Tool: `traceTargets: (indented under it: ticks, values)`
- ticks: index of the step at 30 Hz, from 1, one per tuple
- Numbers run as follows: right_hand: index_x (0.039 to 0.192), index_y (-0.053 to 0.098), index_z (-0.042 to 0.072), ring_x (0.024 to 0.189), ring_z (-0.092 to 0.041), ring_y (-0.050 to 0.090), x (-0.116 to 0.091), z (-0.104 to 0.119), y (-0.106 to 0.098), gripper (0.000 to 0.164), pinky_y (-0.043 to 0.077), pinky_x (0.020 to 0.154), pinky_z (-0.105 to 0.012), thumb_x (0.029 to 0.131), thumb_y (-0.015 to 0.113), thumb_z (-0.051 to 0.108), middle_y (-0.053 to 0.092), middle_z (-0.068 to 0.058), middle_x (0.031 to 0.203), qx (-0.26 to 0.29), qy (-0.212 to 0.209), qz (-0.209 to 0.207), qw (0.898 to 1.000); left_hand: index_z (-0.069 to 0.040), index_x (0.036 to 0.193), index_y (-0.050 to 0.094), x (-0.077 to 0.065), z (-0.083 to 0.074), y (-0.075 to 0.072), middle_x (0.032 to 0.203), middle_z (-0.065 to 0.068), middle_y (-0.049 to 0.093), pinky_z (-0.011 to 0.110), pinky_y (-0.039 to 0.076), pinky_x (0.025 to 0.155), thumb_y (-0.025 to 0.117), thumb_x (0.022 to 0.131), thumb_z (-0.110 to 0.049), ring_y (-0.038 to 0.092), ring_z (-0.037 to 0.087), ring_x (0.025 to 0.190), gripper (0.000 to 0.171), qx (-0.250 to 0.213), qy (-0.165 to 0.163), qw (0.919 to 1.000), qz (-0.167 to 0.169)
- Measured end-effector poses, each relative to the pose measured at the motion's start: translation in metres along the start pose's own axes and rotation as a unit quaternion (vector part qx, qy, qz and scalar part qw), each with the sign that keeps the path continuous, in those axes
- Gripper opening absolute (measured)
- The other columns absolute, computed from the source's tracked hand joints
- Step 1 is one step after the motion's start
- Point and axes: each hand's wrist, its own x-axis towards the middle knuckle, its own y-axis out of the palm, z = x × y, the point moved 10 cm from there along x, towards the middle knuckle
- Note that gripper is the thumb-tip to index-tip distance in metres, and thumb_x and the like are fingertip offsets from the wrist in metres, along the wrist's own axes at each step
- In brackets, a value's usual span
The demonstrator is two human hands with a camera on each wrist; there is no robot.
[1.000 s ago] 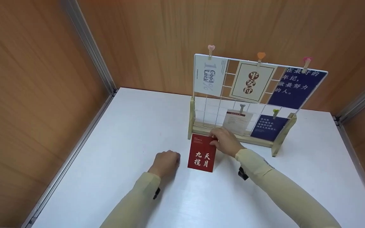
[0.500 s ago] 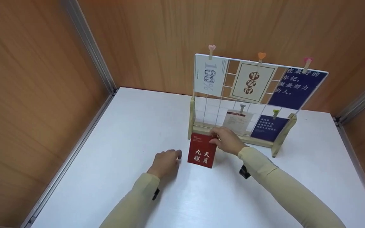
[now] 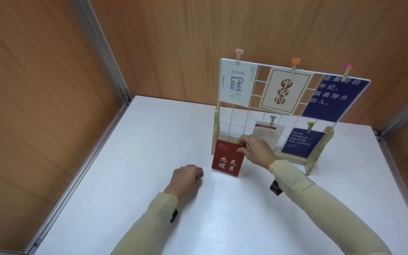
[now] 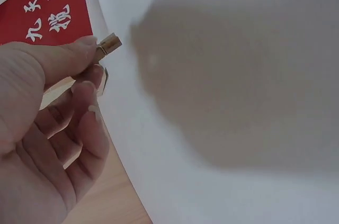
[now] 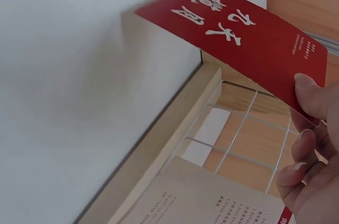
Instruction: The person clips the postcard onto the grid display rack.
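Note:
My right hand [image 3: 259,152] pinches a red card [image 3: 227,159] with white Chinese characters by its upper right corner. The card is tilted in front of the lower left part of a white wire grid rack [image 3: 358,77] on a wooden stand. In the right wrist view, thumb and fingers grip the card's edge, and bare grid wires show behind it. Over the table, left of the card, is my left hand [image 3: 183,180]. The left wrist view shows its thumb and forefinger pinching a small wooden clothespin [image 4: 110,44], partly hidden by the fingers.
Along the rack's top, heart-topped clothespins hold a Good Luck card [image 3: 237,85], a cream card [image 3: 285,92] and a dark blue card [image 3: 331,101]. Below hang a text card [image 3: 269,132] and a smaller blue card [image 3: 303,142]. Wooden panels [image 3: 175,46] enclose the white table [image 3: 147,141].
My right hand has moved the red card up and toward the rack, and the card leans more. The left hand keeps nearly the same place. The head view has shifted slightly.

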Motion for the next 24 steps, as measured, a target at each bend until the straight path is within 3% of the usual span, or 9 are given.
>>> traceTargets:
  ticks: [6, 14, 24]
  values:
    - [0.100, 0.066, 0.009, 0.086, -0.019, 0.061, 0.002, 0.004, -0.011, 0.009, 0.052, 0.079, -0.039, 0.093, 0.070, 0.012, 0.067, -0.002, 0.093, -0.017, -0.013, -0.036, 0.999, -0.009, 0.100, 0.078, -0.001, -0.001, -0.001, 0.093, 0.002, 0.073, 0.031, 0.056, 0.077, 0.074, 0.088, -0.008, 0.069, 0.016, 0.087, 0.012, -0.011, -0.005, 0.9999, 0.001]
    - [0.100, 0.064, 0.008, 0.085, -0.021, 0.062, 0.005, 0.008, -0.023, 0.008, 0.054, 0.078, -0.040, 0.094, 0.069, 0.011, 0.067, -0.005, 0.094, -0.031, -0.012, -0.076, 0.997, -0.010, 0.096, 0.079, 0.000, -0.003, -0.009, 0.089, -0.002, 0.065, 0.030, 0.055, 0.072, 0.077, 0.087, -0.014, 0.066, 0.015, 0.081, 0.009, -0.008, 0.015, 0.9992, -0.035]
    - [0.095, 0.067, 0.004, 0.078, -0.022, 0.063, 0.006, 0.014, -0.043, 0.011, 0.053, 0.069, -0.040, 0.090, 0.074, 0.011, 0.069, -0.008, 0.089, -0.071, -0.050, -0.176, 0.981, -0.011, 0.095, 0.075, -0.002, -0.003, -0.016, 0.084, -0.002, 0.068, 0.026, 0.054, 0.069, 0.079, 0.086, -0.016, 0.065, 0.010, 0.076, 0.011, -0.014, 0.012, 0.9983, -0.056]
